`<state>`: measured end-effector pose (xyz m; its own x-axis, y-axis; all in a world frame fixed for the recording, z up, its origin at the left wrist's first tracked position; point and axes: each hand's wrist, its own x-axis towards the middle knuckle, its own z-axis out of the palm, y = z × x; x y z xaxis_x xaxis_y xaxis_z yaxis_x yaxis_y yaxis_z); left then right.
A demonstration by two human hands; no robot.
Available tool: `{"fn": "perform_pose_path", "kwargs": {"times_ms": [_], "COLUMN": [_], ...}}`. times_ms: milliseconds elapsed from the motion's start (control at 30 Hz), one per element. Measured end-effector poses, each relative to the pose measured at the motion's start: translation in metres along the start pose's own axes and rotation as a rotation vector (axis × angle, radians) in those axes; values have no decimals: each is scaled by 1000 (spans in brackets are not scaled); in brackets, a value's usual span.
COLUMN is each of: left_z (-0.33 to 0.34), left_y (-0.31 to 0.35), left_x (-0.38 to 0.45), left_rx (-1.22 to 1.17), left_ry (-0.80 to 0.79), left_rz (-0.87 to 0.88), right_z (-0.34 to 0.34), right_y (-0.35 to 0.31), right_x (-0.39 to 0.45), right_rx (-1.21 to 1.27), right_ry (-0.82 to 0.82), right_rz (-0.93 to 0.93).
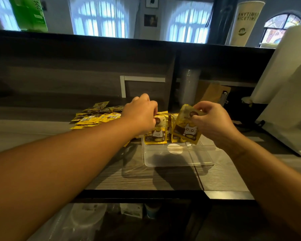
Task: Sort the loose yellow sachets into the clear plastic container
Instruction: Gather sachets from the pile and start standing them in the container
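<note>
Wood-grain counter (146,178), clear plastic container (177,160) mid-counter, upright sachets (155,131) at its far wall, right hand (214,122) pinching yellow sachet (188,127), left hand (142,113) curled onto upright sachets, loose pile (96,115) toward far-left edge.

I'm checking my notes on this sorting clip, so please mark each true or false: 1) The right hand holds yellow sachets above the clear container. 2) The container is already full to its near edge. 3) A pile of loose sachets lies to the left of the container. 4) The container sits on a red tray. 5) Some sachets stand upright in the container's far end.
1) True: the right hand grips a bunch of yellow cat-print sachets over the clear plastic container.
2) False: its near part shows a bare bottom.
3) True: the loose yellow sachet pile lies left of it.
4) False: it sits directly on the grey wood-grain counter.
5) True: upright sachets stand there by the left hand.
</note>
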<state>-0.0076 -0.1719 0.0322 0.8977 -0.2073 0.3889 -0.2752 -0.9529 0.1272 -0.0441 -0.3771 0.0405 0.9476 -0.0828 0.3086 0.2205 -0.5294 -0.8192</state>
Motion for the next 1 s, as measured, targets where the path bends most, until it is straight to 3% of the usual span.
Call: {"fn": "perform_pose_path", "kwargs": {"times_ms": [167, 300, 400, 467, 567, 767, 1000], "left_z": [5, 7, 11, 11, 10, 19, 21], "left_y": [4, 6, 9, 9, 10, 12, 12], "left_x": [11, 19, 22, 24, 26, 26, 25], "left_rx": [-3, 65, 112, 62, -34, 138, 108], "left_ry": [-151, -308, -338, -380, -447, -301, -243], "left_rz": [46, 62, 89, 98, 89, 104, 105], "right_z": [8, 17, 29, 36, 41, 47, 50], "right_y": [3, 0, -1, -1, -3, -2, -3], "right_x": [14, 26, 33, 37, 42, 43, 41], "right_rx": [-243, -483, -703, -870, -1006, -1082, -1165], "right_ry": [-124, -175, -198, -184, -178, -173, -362], "right_rz": [-49, -184, -326, -416, -406, -341, -231]}}
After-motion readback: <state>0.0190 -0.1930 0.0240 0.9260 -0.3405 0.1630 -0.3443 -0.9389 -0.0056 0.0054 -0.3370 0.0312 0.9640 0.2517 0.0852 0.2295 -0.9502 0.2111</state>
